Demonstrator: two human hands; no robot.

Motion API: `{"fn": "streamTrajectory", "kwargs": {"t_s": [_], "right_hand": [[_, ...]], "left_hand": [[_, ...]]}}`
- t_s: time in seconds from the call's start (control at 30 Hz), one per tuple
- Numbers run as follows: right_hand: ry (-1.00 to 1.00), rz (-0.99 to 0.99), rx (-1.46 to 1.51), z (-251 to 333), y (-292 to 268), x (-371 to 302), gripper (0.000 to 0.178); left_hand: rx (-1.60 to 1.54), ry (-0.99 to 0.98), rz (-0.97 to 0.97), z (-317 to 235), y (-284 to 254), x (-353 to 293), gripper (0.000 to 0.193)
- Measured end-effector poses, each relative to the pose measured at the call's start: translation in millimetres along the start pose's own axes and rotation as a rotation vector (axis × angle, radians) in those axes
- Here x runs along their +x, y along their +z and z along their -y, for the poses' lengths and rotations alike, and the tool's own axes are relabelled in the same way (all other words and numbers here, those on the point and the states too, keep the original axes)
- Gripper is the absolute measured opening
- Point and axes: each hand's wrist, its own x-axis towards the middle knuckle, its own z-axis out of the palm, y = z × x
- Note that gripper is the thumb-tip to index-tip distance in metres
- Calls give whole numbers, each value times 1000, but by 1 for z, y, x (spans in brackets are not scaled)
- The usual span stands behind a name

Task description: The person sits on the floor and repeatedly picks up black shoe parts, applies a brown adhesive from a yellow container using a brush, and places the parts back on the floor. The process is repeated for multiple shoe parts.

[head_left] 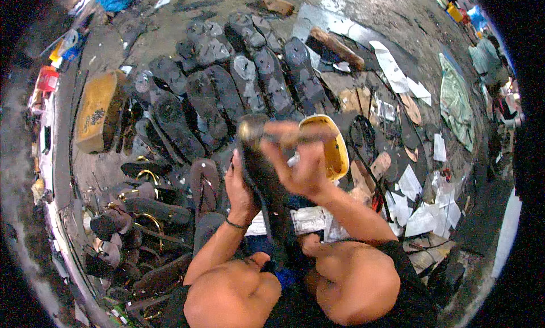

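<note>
My left hand (241, 193) grips a long dark shoe sole (262, 177) from its left side and holds it upright above my knees. The fingers of my right hand (306, 172) are closed round a handled tool (284, 129), smeared by motion, so its kind is unclear. That tool lies across the upper end of the sole, where a brownish, shiny patch shows. Just behind my right hand stands a yellow tub (342, 157), its inside stained; the hand and tool hide part of it.
Several dark soles (170, 120) lie in rows ahead. Sandals with gold-coloured trim (153, 228) are piled on the left, near a yellowish-brown block (101, 113). White paper scraps (410, 183), a wooden piece (336, 47) and a green plastic sheet (457, 103) lie on the right.
</note>
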Motion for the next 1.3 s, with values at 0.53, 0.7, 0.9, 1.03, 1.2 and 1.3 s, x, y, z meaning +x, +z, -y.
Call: {"fn": "streamTrajectory", "kwargs": {"t_s": [0.53, 0.7, 0.9, 1.03, 1.2, 1.3], "right_hand": [[1218, 15, 1154, -30, -15, -19, 22], [525, 245, 286, 15, 24, -30, 24], [527, 200, 204, -24, 13, -3, 23], [282, 395, 399, 33, 13, -9, 21], [375, 209, 202, 13, 17, -20, 22], [376, 250, 60, -3, 7, -14, 25]], "left_hand": [[-575, -586, 99, 20, -91, -59, 75], [-434, -243, 282, -27, -39, 15, 75], [-392, -165, 92, -41, -13, 23, 77], [-466, -438, 221, -29, -3, 20, 94], [-517, -266, 212, -30, -9, 30, 82], [-423, -127, 136, -29, -21, 38, 78]]}}
